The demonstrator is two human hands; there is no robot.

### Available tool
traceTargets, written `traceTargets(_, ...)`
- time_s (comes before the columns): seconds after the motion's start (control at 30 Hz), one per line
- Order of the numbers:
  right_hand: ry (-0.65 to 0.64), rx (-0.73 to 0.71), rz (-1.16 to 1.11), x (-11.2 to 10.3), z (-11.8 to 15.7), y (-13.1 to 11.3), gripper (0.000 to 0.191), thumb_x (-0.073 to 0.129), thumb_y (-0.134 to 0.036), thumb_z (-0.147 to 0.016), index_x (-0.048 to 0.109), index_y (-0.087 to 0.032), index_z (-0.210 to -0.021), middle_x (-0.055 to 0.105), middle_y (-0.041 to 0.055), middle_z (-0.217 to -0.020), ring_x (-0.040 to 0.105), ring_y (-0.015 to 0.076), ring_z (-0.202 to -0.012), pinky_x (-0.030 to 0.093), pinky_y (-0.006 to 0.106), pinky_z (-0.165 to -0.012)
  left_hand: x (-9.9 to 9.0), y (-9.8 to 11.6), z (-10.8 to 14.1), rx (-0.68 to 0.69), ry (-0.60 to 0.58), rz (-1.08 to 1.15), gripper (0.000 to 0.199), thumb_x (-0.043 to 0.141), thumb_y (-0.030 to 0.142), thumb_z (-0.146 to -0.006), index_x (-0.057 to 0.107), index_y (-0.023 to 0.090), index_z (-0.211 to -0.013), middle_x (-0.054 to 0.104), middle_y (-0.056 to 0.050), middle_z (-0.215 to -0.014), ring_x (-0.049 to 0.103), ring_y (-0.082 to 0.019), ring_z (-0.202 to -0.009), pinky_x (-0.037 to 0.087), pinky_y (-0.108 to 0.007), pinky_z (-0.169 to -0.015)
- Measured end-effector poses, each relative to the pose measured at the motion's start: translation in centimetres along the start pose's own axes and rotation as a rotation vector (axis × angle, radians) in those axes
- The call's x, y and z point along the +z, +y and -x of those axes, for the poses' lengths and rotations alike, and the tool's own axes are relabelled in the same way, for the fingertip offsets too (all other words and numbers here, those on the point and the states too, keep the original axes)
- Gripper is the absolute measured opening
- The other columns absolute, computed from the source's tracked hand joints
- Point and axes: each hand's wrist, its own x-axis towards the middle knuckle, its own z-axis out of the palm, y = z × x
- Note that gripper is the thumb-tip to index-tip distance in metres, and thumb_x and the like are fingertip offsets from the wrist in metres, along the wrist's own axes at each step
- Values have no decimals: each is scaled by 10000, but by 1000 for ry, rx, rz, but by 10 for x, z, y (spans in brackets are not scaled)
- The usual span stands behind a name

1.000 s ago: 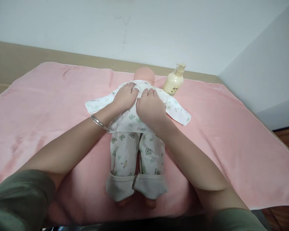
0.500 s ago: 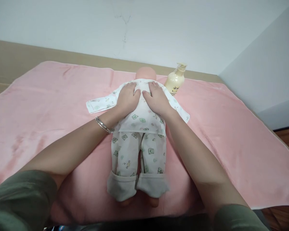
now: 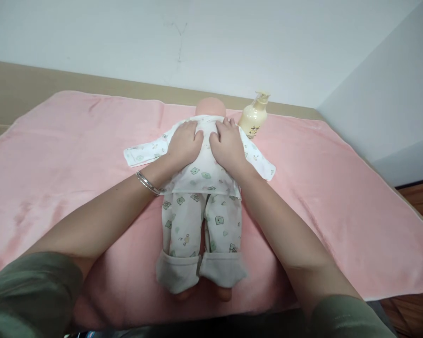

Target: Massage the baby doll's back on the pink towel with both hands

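Note:
A baby doll (image 3: 210, 107) lies face down, its bald head at the far end and its feet towards me. It wears a white printed shirt (image 3: 205, 176) with both sleeves spread out to the sides, and matching trousers (image 3: 185, 223) with turned-up grey cuffs. My left hand (image 3: 185, 143) rests flat on the left side of the doll's upper back, fingers stretched out and thumb pointing inward. On the right side of the back lies my right hand (image 3: 229, 144), also flat with its fingers extended. Neither hand grips the cloth.
Beside the doll's right-hand shoulder stands a cream pump bottle (image 3: 253, 117) with a cow picture. A pink blanket (image 3: 324, 173) spreads under everything. Behind it runs a beige ledge (image 3: 127, 89) against a white wall (image 3: 109, 37). Wooden floor (image 3: 418, 197) shows at the right.
Both hands stay on the doll's back. My right hand's fingers have shifted slightly up and outward. The whole view has moved a little.

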Motion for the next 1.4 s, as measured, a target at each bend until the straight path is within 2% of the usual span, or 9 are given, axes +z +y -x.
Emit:
traceTargets(0.2,84,-49,-26,-16,3,-12,598,327,-276,-1038,417,-212,-1626,284,48,-1783,108,305,-1710,139,625,-1398,-2,4,1,-28,-18,-4,616,324,315,-999,592,40,-1481,591,-209,-1560,543,-326,-1484,373,-496,-1327)
traceTargets(0.37,-13,-65,-20,-1,3,-4,576,360,-255,-998,554,-116,-1523,462,147,-1687,361,324,-1627,265,588,-1373,-2,4,2,-24,4,-9,607,340,325,-991,615,68,-1467,618,-191,-1538,560,-316,-1469,384,-477,-1323)
traceTargets(0.47,-39,-91,-30,-8,4,-4,563,371,-251,-979,613,-107,-1466,512,151,-1653,472,312,-1559,375,534,-1329,-1,3,2,-25,5,-9,600,335,326,-989,632,70,-1443,631,-195,-1521,568,-319,-1462,396,-475,-1314)
traceTargets(0.6,73,-78,-21,-24,6,-11,632,325,-222,-971,498,-194,-1577,422,56,-1723,385,272,-1618,342,561,-1343,1,0,1,-21,34,4,591,343,340,-985,637,106,-1441,648,-171,-1504,583,-309,-1440,409,-464,-1306)
traceTargets(0.7,84,-61,2,-18,5,-10,632,323,-216,-972,484,-168,-1582,361,66,-1755,326,288,-1646,295,568,-1366,1,0,1,-25,32,3,601,342,351,-985,635,100,-1446,649,-173,-1502,585,-310,-1436,411,-465,-1305)
traceTargets(0.83,-3,-57,-31,-4,0,-1,561,376,-235,-972,592,-142,-1481,382,95,-1743,264,344,-1669,274,629,-1366,-1,2,1,-34,8,-14,623,334,342,-989,619,55,-1463,613,-199,-1539,569,-332,-1457,398,-485,-1312)
traceTargets(1.07,125,-49,-22,-24,-3,0,596,379,-224,-961,535,-149,-1532,320,75,-1772,169,292,-1702,195,596,-1396,3,0,3,-55,62,36,585,384,331,-975,630,99,-1452,628,-166,-1534,560,-311,-1468,383,-476,-1329)
traceTargets(1.27,-23,-125,-73,-2,-2,3,555,393,-274,-984,603,-155,-1484,516,102,-1661,432,264,-1592,336,517,-1356,3,0,5,-43,82,69,545,381,328,-969,668,148,-1395,670,-135,-1484,597,-287,-1420,431,-451,-1297)
traceTargets(1.4,-6,-127,-106,0,-2,6,562,433,-275,-967,626,-130,-1474,587,106,-1600,485,244,-1561,417,452,-1314,5,-6,12,-59,145,167,507,401,297,-953,687,181,-1356,687,-93,-1473,610,-252,-1408,455,-433,-1288)
